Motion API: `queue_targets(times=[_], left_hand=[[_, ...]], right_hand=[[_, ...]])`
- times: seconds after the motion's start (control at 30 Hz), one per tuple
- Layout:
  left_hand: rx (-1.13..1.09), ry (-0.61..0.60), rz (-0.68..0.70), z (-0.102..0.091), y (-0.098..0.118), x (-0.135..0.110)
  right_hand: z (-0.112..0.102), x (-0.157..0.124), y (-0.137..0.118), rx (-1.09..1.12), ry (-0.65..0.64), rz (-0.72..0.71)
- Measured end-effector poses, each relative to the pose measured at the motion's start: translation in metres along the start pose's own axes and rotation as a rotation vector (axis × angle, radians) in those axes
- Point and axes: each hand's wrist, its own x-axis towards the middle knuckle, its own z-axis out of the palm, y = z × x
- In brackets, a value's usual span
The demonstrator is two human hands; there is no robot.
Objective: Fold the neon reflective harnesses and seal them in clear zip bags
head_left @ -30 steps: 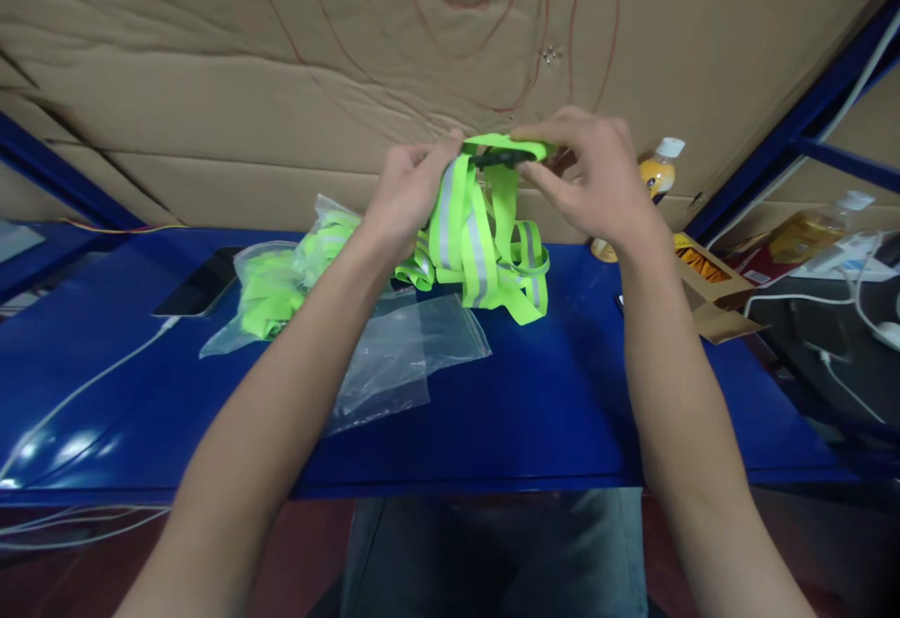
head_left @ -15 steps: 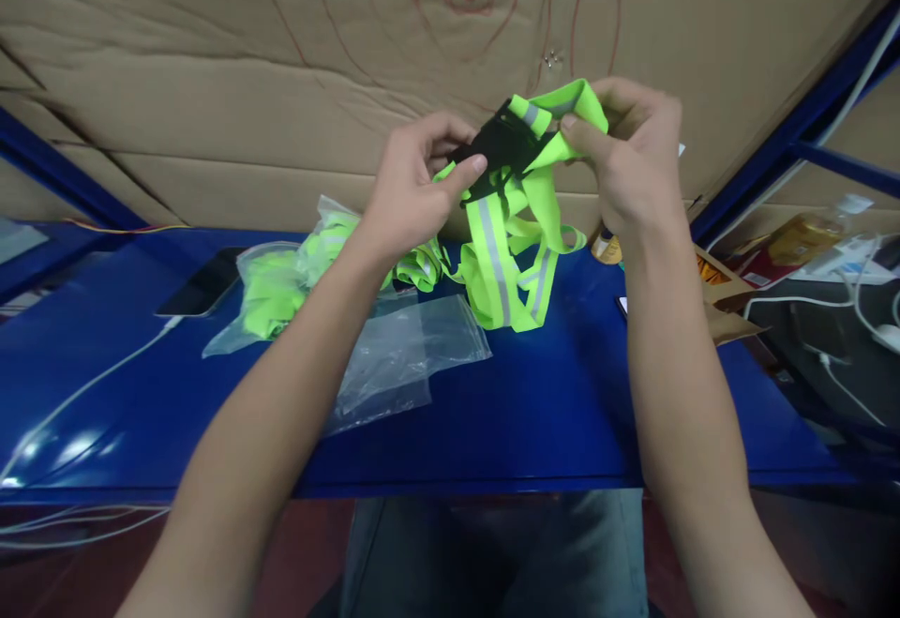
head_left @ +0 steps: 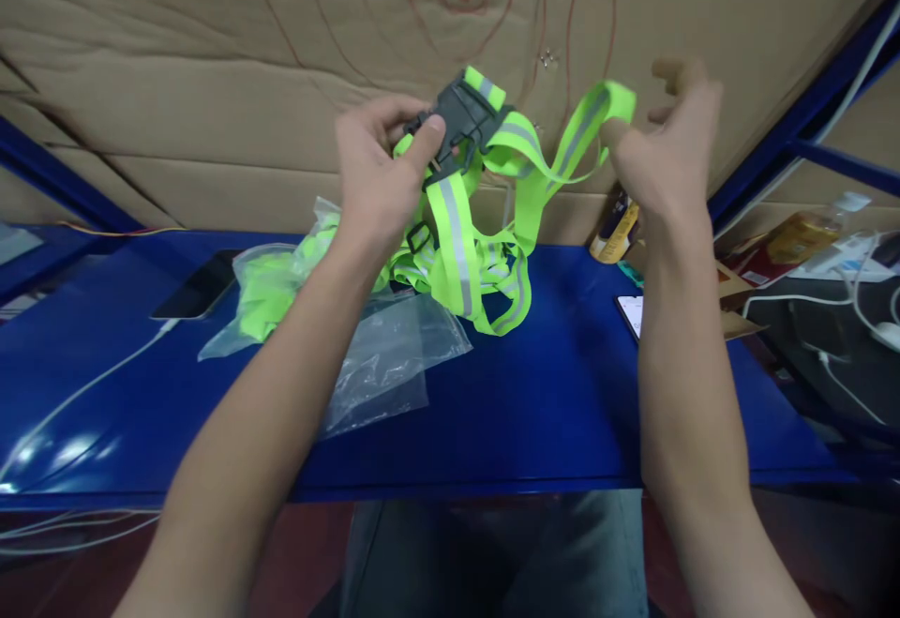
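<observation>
My left hand (head_left: 383,173) is closed on a black plastic buckle (head_left: 464,116), its thumb pressed on the front. The buckle belongs to a neon-yellow reflective strap harness (head_left: 456,233) with grey stripes, whose bands hang down to the table in loops. One long loop (head_left: 587,126) stretches out to the right. At its end is my right hand (head_left: 667,140), blurred, its fingers spread; the thumb is beside or touching the band. Clear plastic bags (head_left: 394,355) lie flat below the harness. Left of them, a clear bag of neon-yellow material (head_left: 263,294) is partly behind my left forearm.
A dark phone (head_left: 197,285) with a white cable lies on the blue table (head_left: 534,412) at left. Another phone (head_left: 629,313) and a yellow-and-dark tube (head_left: 615,229) are near my right forearm. A cardboard panel (head_left: 211,121) stands behind. A bottle (head_left: 808,233) sits at far right.
My left hand has moved left with the buckle and turned its face into view. My right hand has moved right and spread its fingers, and the strap loop has drawn out between the hands.
</observation>
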Motion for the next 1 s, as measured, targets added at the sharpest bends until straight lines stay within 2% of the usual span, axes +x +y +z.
queue_targets(times=[0.07, 0.1, 0.17, 0.23, 0.3, 0.5, 0.63, 0.77, 0.83, 0.9, 1.0], left_hand=[[-0.018, -0.062, 0.06, 0.004, 0.009, -0.004], [-0.019, -0.101, 0.085, 0.007, 0.015, -0.007], [0.006, -0.185, 0.11, 0.011, 0.025, -0.011], [0.044, -0.225, 0.113, 0.013, 0.033, -0.015], [0.084, -0.217, 0.133, 0.013, 0.036, -0.018], [0.263, -0.26, 0.254, 0.009, 0.038, -0.023], [0.341, -0.301, 0.28, 0.008, 0.037, -0.023], [0.397, -0.328, 0.245, 0.003, 0.026, -0.023], [0.391, -0.306, 0.241, 0.0, 0.018, -0.023], [0.355, -0.262, 0.233, 0.0, 0.011, -0.022], [0.232, -0.143, 0.161, 0.001, 0.005, -0.014]], right_hand=[[-0.013, -0.008, -0.029, 0.066, 0.045, -0.019], [-0.017, -0.013, -0.043, 0.192, -0.04, -0.09], [-0.021, -0.022, -0.062, 0.428, -0.352, -0.222], [-0.018, -0.027, -0.071, 0.487, -0.621, -0.244], [-0.014, -0.03, -0.073, 0.45, -0.72, -0.188], [-0.009, -0.03, -0.071, 0.499, -0.683, 0.0], [-0.007, -0.029, -0.072, 0.478, -0.702, -0.044], [-0.002, -0.03, -0.066, 0.501, -0.7, -0.077], [-0.001, -0.03, -0.062, 0.57, -0.63, -0.028], [-0.002, -0.03, -0.057, 0.675, -0.496, 0.014], [-0.005, -0.026, -0.051, 0.814, -0.305, -0.019]])
